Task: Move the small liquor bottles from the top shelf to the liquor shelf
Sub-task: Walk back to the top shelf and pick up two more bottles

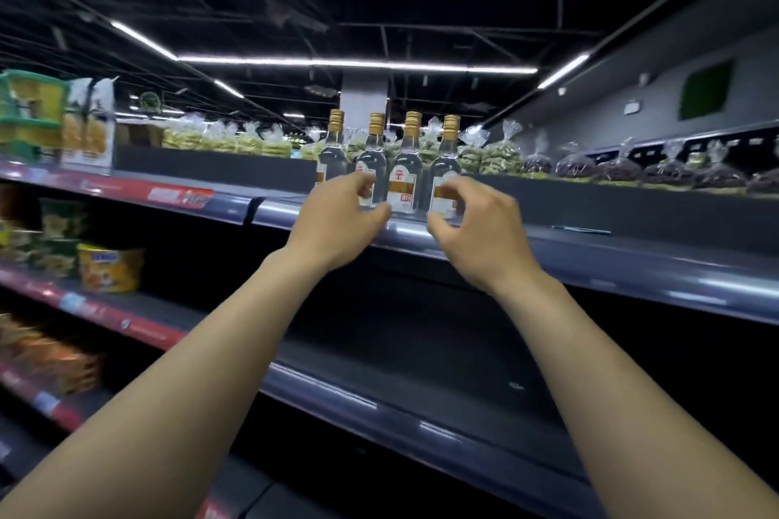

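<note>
Several small clear liquor bottles with gold caps and white-and-gold labels stand in a row on the top shelf. The outer ones are the leftmost bottle and the rightmost bottle. My left hand is raised in front of the two left bottles, fingers curled and apart at their bases. In front of the rightmost bottle is my right hand, with fingertips at its label and the thumb below. Neither hand has lifted a bottle. The bottles' lower parts are partly hidden by my fingers.
Bagged green snacks and dark bagged goods lie behind the bottles on the top. A dark shelf runs below. To the left are yellow tubs, boxed goods and red price strips.
</note>
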The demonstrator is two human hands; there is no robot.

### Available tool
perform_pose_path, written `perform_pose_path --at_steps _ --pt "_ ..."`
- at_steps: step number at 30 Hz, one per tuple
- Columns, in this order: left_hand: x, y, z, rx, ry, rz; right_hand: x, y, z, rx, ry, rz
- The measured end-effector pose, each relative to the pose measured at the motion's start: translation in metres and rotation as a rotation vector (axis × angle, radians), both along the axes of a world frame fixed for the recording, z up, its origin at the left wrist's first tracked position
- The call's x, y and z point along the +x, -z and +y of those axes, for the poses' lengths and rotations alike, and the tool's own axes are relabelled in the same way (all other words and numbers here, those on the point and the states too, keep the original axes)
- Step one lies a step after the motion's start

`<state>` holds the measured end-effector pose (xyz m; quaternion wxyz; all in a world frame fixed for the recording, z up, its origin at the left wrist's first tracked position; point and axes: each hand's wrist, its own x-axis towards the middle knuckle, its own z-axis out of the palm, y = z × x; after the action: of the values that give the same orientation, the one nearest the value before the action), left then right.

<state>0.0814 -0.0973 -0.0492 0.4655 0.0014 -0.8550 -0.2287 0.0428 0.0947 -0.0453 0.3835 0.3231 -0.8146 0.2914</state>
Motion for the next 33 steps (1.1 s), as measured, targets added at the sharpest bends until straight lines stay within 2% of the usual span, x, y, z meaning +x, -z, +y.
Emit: perform_pose_path --at_steps 5,12,15,23,28,33 --pt "-0.048 -0.025 0.018 0.068 -0.021 0.066 -0.041 -0.034 -0.004 -0.035 0.061 -0.005" --pt "-0.078 -0.029 0.020 0.047 -0.142 0.021 -0.071 -0.052 -0.016 -0.054 0.115 -0.262" --pt "-0.085 -0.025 0.017 0.045 -0.169 0.008 -0.079 -0.050 -0.023 -0.014 0.132 -0.303" --pt "-0.092 -0.032 0.016 0.063 -0.165 0.036 -0.084 -0.056 -0.027 -0.066 0.156 -0.318" --pt "-0.078 -0.035 0.022 0.086 -0.109 -0.004 -0.069 -0.054 -0.024 -0.172 0.167 -0.231" --pt "-0.053 -0.046 0.034 0.105 0.057 0.055 -0.033 -0.064 -0.012 -0.324 0.149 -0.158"
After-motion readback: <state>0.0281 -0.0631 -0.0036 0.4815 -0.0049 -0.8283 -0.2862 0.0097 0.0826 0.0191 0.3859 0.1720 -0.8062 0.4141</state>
